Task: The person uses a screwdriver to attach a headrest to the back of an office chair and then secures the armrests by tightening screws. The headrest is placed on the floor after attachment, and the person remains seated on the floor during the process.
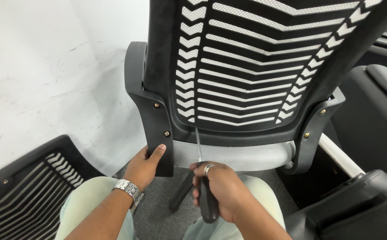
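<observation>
2 hands: left hand [145, 165] grips armrest [155, 129]; right hand [218, 189] clamps screwdriver [207, 202], tip seemingly hidden.

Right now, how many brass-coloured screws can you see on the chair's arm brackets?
4: two on the left arm bracket, upper and lower; two on the right, upper and lower. Others may be hidden.

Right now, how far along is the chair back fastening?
Done: two bolts sit in the left armrest bracket, two in the right armrest bracket. In hand: left hand steadies the left bracket; right hand holds a screwdriver pointed under the backrest. That fastener is hidden, so what's left is unclear.
</observation>
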